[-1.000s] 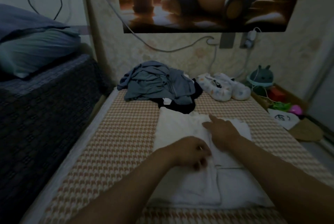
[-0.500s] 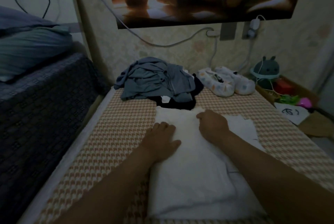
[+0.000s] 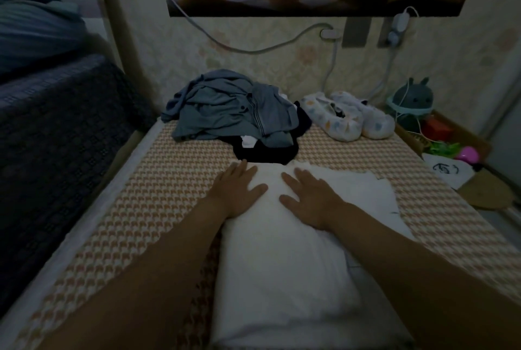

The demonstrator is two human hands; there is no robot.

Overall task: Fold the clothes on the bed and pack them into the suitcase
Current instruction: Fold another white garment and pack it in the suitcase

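Flat hands (image 3: 238,190) (image 3: 308,198), far edge of garment (image 3: 282,270)

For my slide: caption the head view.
Left hand and right hand lie flat on a white garment on the bed.

White garment (image 3: 282,265): folded to long narrow strip, flat, lengthwise mid-mat (image 3: 169,194); lower layer sticks out on right side.
Grey-blue clothes (image 3: 225,107): crumpled heap, unfolded, far end of mat.
Black garment (image 3: 265,152): bunched, partly under heap's near edge, just beyond white garment's far end; small white tag showing.
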